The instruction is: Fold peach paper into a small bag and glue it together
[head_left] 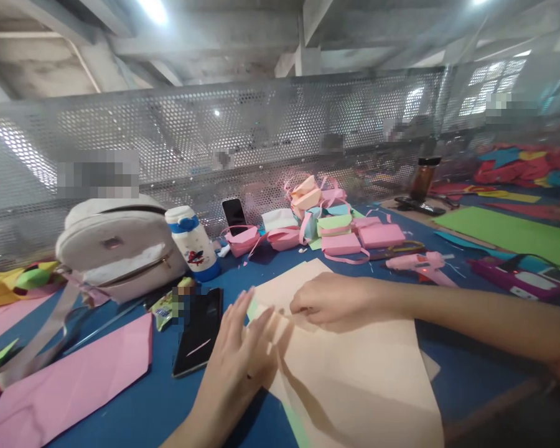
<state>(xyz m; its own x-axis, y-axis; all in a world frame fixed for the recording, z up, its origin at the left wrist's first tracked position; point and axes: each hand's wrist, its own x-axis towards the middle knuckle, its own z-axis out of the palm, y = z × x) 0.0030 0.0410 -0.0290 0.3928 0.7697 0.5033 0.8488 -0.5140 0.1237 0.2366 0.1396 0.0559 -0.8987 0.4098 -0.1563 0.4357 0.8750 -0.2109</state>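
A large peach paper sheet lies on the blue table in front of me, with a fold line near its left side. My left hand rests flat on the sheet's left edge, fingers stretched out and slightly apart. My right hand reaches in from the right and presses down on the paper near the fold, fingers curled together against the sheet. A sliver of green paper shows under the peach sheet between my hands.
A black phone lies just left of my left hand. Pink paper covers the near left. Behind are a white bag, a bottle, folded paper boxes, a pink glue gun and a perforated metal screen.
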